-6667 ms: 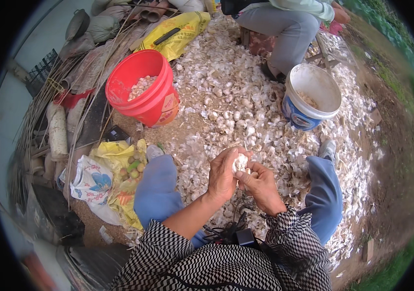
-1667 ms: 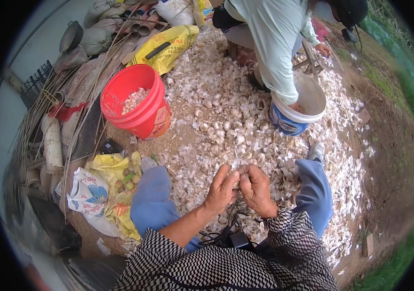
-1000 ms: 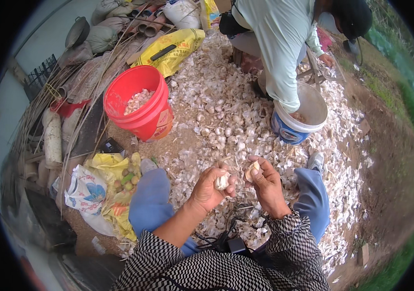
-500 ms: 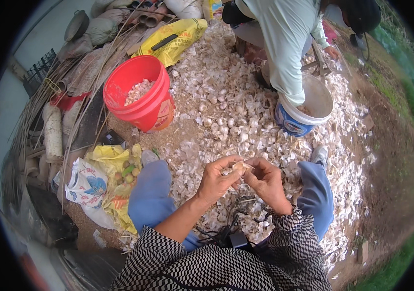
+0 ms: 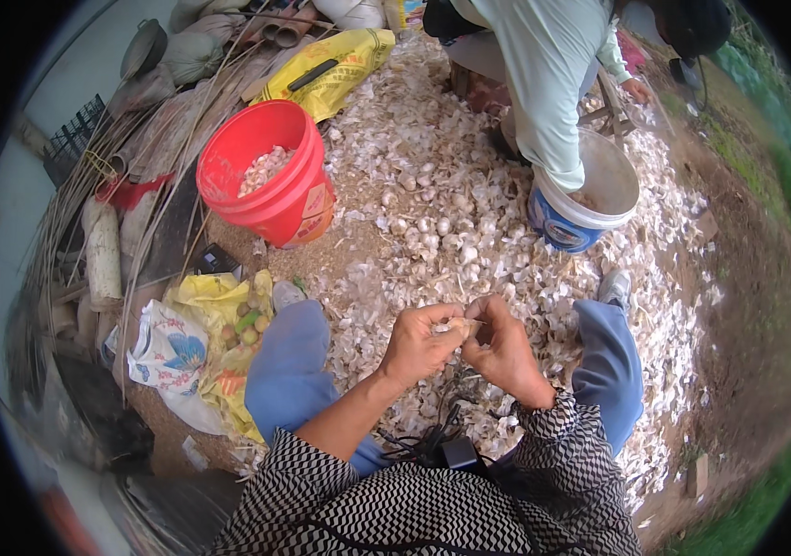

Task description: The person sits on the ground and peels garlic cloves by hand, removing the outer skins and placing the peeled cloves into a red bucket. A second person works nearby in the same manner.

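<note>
Your L hand [image 5: 421, 347] is curled, fingertips closed on a garlic piece [image 5: 458, 324]; your R hand [image 5: 505, 352] pinches its R end, thumb to index. Piece sits btwn both hands, above the husk layer [image 5: 664, 371]. Garlic bulbs [image 5: 442, 236] lie mid-layer. Red bucket [image 5: 294, 202] w/ cloves [image 5: 266, 170] stands at layer's L edge; blue-white bucket [image 5: 565, 228] is twd R edge, co-worker's sleeve [image 5: 548, 130] reaching in.

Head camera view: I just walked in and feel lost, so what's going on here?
The person's left hand and right hand meet, pinching a small piece of garlic. Below lie pale garlic skins, with whole bulbs ahead. The red bucket to the left holds cloves. A co-worker reaches into the white-and-blue bucket.
</note>
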Available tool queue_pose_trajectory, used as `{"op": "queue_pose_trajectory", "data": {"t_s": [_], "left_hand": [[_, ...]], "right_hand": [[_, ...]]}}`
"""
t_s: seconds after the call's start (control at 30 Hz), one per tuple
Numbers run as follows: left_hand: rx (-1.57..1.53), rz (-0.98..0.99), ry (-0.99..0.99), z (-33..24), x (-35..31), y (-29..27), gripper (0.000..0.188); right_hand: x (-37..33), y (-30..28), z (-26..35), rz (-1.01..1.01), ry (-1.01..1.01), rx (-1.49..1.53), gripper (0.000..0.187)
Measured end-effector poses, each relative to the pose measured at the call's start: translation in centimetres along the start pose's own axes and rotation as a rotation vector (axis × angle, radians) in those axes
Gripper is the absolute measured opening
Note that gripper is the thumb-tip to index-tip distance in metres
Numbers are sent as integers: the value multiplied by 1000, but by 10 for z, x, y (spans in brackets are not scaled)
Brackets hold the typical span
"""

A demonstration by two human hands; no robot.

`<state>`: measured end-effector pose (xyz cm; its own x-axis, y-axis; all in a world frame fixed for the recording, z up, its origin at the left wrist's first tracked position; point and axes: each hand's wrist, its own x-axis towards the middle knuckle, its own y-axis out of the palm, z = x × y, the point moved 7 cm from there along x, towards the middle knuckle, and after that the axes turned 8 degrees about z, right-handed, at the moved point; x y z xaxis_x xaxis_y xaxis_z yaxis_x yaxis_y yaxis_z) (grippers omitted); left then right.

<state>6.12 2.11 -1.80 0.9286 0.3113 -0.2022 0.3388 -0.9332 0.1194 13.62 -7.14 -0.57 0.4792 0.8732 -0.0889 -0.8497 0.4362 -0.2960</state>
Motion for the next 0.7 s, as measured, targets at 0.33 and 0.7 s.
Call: {"op": "queue_pose_trajectory", "data": {"t_s": [0.33, 0.7], "left_hand": [[-392, 92, -268, 12, 1, 2, 25], [-442, 69, -274, 17, 5, 0, 19]], "right_hand": [[-1, -3, 12, 118, -74, -55, 30], [-5, -2, 27, 53, -374, -397, 41]]}}
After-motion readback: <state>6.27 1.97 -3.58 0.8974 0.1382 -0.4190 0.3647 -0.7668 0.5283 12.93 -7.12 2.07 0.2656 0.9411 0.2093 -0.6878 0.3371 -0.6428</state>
